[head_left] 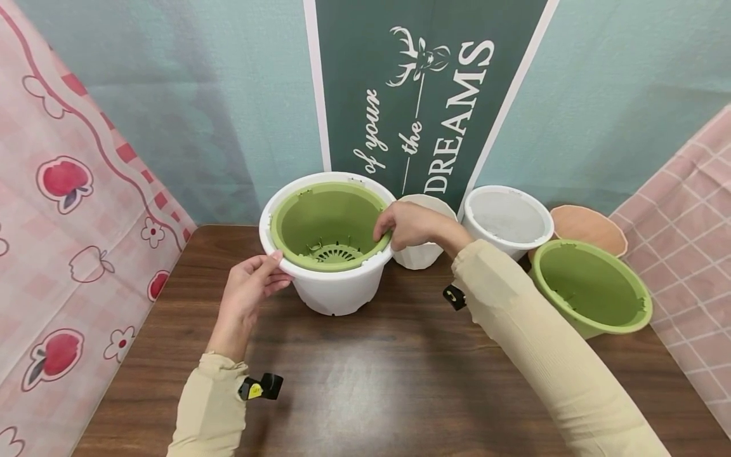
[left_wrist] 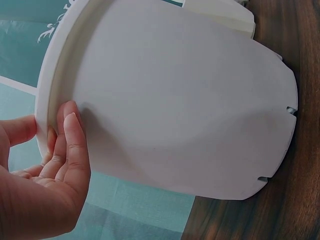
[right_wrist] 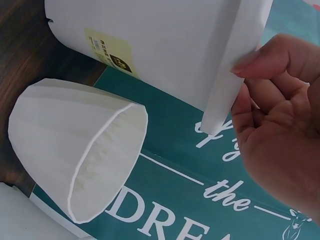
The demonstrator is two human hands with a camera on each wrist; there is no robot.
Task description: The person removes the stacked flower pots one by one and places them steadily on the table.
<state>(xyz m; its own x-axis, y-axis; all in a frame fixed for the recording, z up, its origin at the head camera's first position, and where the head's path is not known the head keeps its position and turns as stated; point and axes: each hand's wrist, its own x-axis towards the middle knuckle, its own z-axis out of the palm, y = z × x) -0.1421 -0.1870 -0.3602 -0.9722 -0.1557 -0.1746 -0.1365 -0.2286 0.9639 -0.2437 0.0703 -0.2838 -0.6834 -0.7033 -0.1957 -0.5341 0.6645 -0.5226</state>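
Observation:
A large white flowerpot (head_left: 337, 295) stands upright at the back of the table, with a green flowerpot (head_left: 328, 212) nested inside it. The green one has a slotted base. My left hand (head_left: 254, 289) pinches the white rim at the front left, thumb on top; in the left wrist view its fingers (left_wrist: 75, 145) lie under the rim against the outer wall. At the right side my right hand (head_left: 414, 225) grips the rim, with fingers reaching over into the green pot. The right wrist view shows the thumb on the white rim (right_wrist: 237, 65); some fingertips are hidden.
Right of the pots stand a faceted cream-white pot (head_left: 419, 254), a smaller white pot (head_left: 508, 219), an orange pot (head_left: 591, 228) and another green pot (head_left: 594, 285). Fabric hangs behind and at both sides of the wooden table (head_left: 354, 387).

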